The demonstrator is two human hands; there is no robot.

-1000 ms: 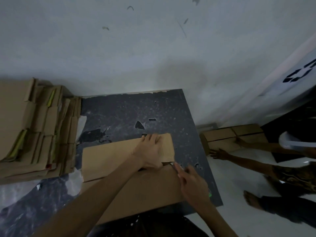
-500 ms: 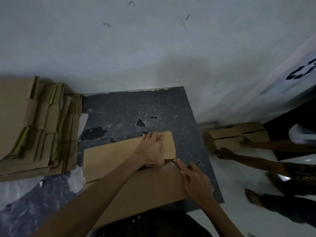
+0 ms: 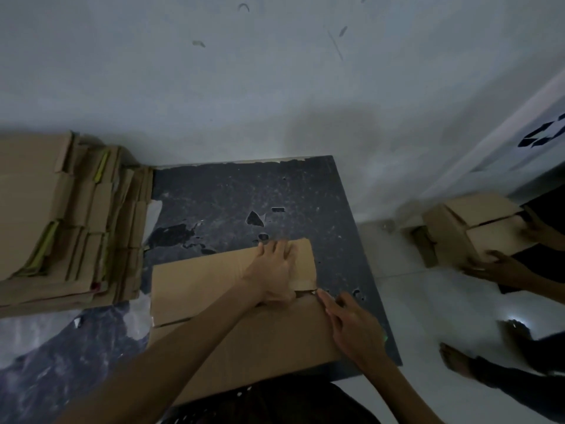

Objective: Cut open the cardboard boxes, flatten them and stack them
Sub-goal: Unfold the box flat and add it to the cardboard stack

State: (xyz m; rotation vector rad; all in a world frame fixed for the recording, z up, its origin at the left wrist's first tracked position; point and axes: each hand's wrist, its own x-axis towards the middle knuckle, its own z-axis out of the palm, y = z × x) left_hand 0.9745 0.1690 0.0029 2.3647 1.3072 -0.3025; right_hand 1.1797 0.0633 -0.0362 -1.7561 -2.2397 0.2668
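While the left hand (image 3: pixel 275 270) is pressing flat-fingered on the cardboard box (image 3: pixel 275 347) lying on the dark table (image 3: pixel 232 197), I'm advising shallow strokes along the seam; the right hand (image 3: pixel 354 328) is curling there, its grip unclear.

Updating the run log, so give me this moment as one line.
step: opening box; left hand: presses flap; right hand: at seam, tool unclear; stack: at left

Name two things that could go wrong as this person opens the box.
1. The left hand presses the flap right beside the seam where the right hand works; a slip could catch it.
2. The stack of flattened cardboard has ragged edges; another sheet might slide off.
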